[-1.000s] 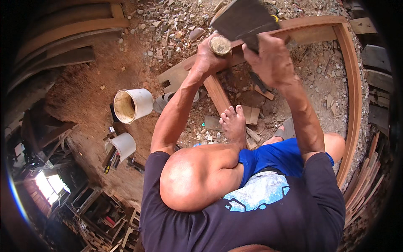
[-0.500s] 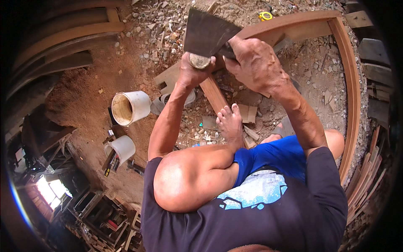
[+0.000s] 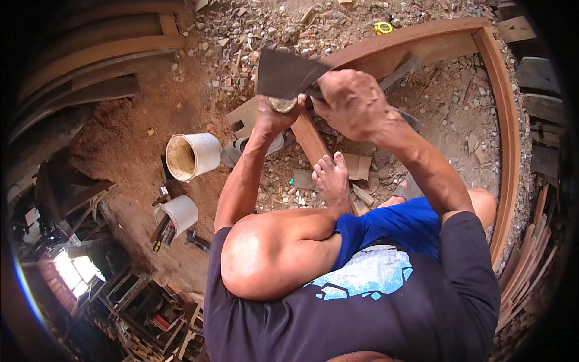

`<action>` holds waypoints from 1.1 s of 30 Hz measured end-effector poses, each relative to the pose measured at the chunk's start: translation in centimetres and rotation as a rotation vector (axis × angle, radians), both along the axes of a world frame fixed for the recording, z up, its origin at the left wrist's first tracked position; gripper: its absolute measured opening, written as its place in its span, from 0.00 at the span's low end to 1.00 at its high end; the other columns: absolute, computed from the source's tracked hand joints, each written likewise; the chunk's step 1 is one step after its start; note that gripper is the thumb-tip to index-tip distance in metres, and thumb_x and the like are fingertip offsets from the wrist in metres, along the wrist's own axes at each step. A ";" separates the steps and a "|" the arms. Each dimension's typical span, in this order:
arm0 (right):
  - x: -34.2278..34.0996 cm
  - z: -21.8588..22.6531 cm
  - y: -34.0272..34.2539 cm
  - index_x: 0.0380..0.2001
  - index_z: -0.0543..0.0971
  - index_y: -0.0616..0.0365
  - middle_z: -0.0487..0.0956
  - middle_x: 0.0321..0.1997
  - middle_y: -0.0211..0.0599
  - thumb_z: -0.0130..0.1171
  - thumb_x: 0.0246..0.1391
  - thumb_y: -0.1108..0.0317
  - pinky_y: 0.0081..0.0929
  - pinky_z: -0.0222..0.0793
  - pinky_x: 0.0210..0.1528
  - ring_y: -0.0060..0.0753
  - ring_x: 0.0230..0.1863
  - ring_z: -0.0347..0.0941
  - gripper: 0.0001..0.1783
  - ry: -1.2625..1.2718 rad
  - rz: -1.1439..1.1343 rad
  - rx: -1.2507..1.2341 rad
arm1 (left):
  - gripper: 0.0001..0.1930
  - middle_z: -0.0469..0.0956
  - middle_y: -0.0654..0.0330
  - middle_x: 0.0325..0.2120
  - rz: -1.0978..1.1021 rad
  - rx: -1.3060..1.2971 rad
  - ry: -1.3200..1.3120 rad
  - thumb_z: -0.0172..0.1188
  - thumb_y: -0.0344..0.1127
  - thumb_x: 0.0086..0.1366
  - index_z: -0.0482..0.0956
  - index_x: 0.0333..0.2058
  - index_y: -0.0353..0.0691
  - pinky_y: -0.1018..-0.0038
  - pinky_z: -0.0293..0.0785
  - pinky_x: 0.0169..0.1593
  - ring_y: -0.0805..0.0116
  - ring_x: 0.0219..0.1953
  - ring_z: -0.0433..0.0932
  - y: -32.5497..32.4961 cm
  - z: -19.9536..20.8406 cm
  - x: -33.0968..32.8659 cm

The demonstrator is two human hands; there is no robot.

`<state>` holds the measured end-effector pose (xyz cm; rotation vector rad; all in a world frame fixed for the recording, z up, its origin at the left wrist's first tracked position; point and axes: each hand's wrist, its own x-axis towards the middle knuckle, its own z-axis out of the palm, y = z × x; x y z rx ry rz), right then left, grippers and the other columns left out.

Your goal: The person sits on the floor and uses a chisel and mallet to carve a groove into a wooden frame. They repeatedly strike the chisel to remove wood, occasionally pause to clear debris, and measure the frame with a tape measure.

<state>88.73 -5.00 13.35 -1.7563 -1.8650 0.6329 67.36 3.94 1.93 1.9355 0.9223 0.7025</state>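
Both of my hands are raised over a reddish wooden bar [image 3: 310,140]. My left hand [image 3: 271,120] is closed round a thick wooden handle [image 3: 281,105], whose pale round end faces up. Just above it is a broad dark metal blade [image 3: 286,73], flared at its left end. At the blade's narrow right end, my right hand [image 3: 356,107] is closed on it, slightly blurred. How blade and handle join is hidden. My bare foot [image 3: 332,179] rests at the bar's near end.
A curved wooden frame [image 3: 505,120] runs along the right. A yellow tape measure [image 3: 382,28] lies on rubble beyond. On the left stand a white bucket [image 3: 208,151] and a smaller white one [image 3: 184,211] with tools by it. Stacked planks [image 3: 114,48] lie far left.
The dark blade has come down and a little to the left, its angle slightly changed. My right hand has shifted left and down with it; my left hand is slightly lower.
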 end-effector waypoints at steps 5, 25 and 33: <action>0.7 0.0 0.3 0.46 0.78 0.59 0.86 0.33 0.58 0.62 0.66 0.55 0.54 0.82 0.44 0.61 0.41 0.86 0.17 0.010 0.009 -0.151 | 0.20 0.88 0.59 0.43 -0.038 -0.118 0.121 0.76 0.31 0.61 0.82 0.50 0.35 0.71 0.82 0.48 0.70 0.43 0.86 0.3 -0.6 -0.6; 0.9 4.1 0.8 0.43 0.76 0.63 0.83 0.32 0.61 0.67 0.58 0.64 0.55 0.77 0.43 0.70 0.40 0.82 0.17 0.304 -0.130 0.173 | 0.10 0.83 0.63 0.29 -0.020 0.166 0.049 0.75 0.31 0.58 0.80 0.30 0.38 0.71 0.80 0.41 0.70 0.31 0.81 5.6 -2.5 -0.7; -0.8 -0.6 2.5 0.44 0.78 0.59 0.85 0.31 0.56 0.66 0.62 0.61 0.53 0.82 0.43 0.61 0.39 0.86 0.15 -0.047 -0.034 -0.082 | 0.18 0.87 0.58 0.42 -0.102 -0.041 0.175 0.74 0.34 0.60 0.83 0.48 0.39 0.67 0.83 0.49 0.63 0.44 0.85 3.6 -1.0 0.4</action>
